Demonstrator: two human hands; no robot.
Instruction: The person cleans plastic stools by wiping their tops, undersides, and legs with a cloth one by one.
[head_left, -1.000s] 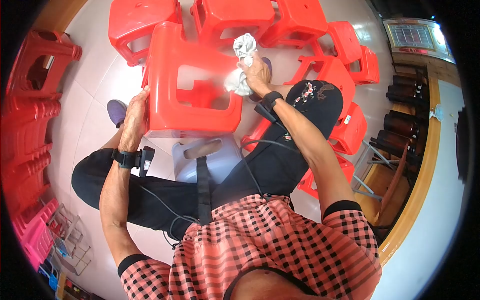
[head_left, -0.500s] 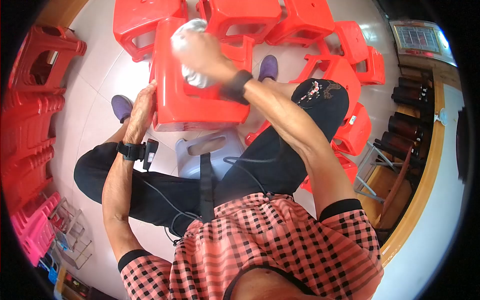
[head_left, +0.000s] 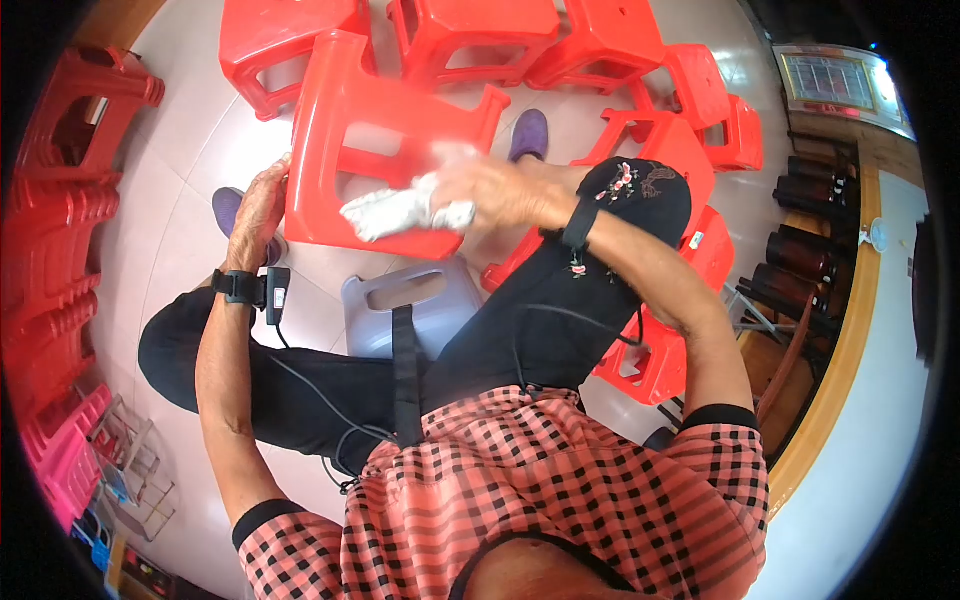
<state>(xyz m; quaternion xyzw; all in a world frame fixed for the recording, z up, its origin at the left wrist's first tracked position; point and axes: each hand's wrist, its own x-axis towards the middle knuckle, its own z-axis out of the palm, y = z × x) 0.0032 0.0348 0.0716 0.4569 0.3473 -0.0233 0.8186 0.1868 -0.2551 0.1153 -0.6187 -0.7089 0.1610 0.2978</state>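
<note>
Floor: pale, glossy tiles [head_left: 165,255] with thin joint lines and bright reflections.
Room, left side: nested red stools [head_left: 50,240] in a stack; pink plastic items [head_left: 78,465] and a metal frame [head_left: 150,500] nearer the person.
Room, far side: several separate red stools [head_left: 475,25] on the floor.
Room, right side: dark cylindrical objects [head_left: 800,250] on shelving, beside a wood-edged pale surface [head_left: 890,400].
Worked stool [head_left: 322,130]: smooth, glossy red plastic; tilted in front of the person, between the knees; rounded edges, large side openings.
Grey-blue stool [head_left: 375,328]: plastic, oblong slot in top; between the thighs.
Cloth [head_left: 385,215]: white, soft, crumpled; against the worked stool's near part.
Left hand [head_left: 260,210]: grasping the worked stool's left edge.
Right hand [head_left: 495,195]: clenched on the cloth; partly blurred.
Clothing: checked shirt [head_left: 520,440]; black trousers [head_left: 325,385], floral embroidery at right knee.
</note>
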